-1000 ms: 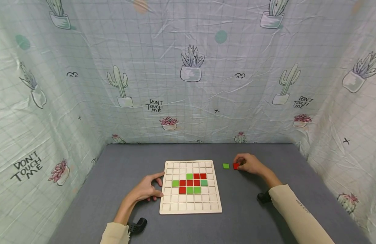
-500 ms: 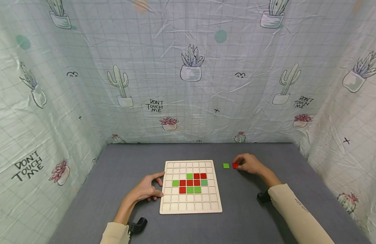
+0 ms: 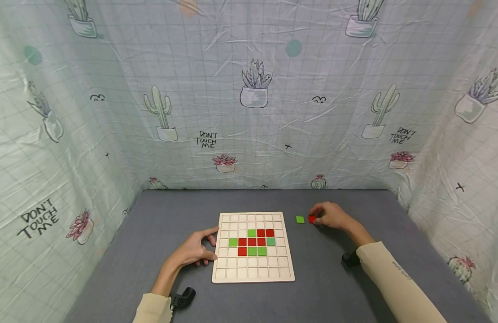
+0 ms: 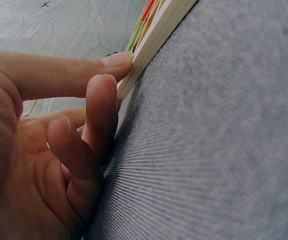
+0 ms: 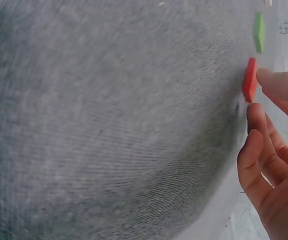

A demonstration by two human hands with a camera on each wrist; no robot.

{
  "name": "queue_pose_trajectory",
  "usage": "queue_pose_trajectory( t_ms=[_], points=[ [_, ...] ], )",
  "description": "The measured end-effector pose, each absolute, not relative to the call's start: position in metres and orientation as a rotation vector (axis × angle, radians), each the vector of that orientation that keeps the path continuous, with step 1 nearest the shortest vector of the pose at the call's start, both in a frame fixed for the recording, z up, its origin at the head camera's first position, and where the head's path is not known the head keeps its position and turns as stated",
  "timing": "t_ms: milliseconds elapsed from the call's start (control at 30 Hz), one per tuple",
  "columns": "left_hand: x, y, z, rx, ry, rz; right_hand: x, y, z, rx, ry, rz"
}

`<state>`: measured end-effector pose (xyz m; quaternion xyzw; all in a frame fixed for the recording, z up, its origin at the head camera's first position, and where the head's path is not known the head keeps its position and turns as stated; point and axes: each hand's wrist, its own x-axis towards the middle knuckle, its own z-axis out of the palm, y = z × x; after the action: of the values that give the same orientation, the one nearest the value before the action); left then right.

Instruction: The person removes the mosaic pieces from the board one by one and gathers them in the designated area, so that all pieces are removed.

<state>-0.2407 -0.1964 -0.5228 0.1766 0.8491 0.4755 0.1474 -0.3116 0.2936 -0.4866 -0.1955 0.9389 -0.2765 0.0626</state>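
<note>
A pale wooden grid board (image 3: 257,271) bears red and green square tiles in its middle cells. My left hand (image 3: 192,249) is at the board's left side, thumb and index finger spread along its edge. In the left wrist view the left thumb (image 4: 118,61) touches the board's wooden side (image 4: 156,37), while other fingers curl beneath. To the right of the board, my right hand (image 3: 330,216) pinches a red tile (image 3: 312,219) with thumb and index finger. That red tile (image 5: 250,80) lies flat on the table in the right wrist view, the thumb tip against it.
A loose green tile (image 3: 299,220) lies between the board and the red tile. The grey cloth-covered table (image 3: 313,278) runs back to a curtain (image 3: 289,161) printed with cacti, which also hangs on both sides. A black device (image 3: 183,298) sits at the left wrist.
The red tile and right hand have shifted very slightly to the left and away from me. The left hand and the board keep their places; the whole view drifts a little.
</note>
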Motion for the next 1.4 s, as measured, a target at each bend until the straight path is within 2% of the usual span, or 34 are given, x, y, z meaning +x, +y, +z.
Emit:
queue_pose_trajectory(
  t_ms=[433, 1400],
  points=[
    [-0.237, -0.196, -0.525, 0.484, 2.454, 1.373, -0.309, 0.257, -0.474, -0.739, 2.805, -0.842],
    [-0.234, -0.193, -0.525, 0.478, 2.45, 1.384, -0.295, 0.116, -0.472, -0.981, 2.564, -0.867]
  ],
)
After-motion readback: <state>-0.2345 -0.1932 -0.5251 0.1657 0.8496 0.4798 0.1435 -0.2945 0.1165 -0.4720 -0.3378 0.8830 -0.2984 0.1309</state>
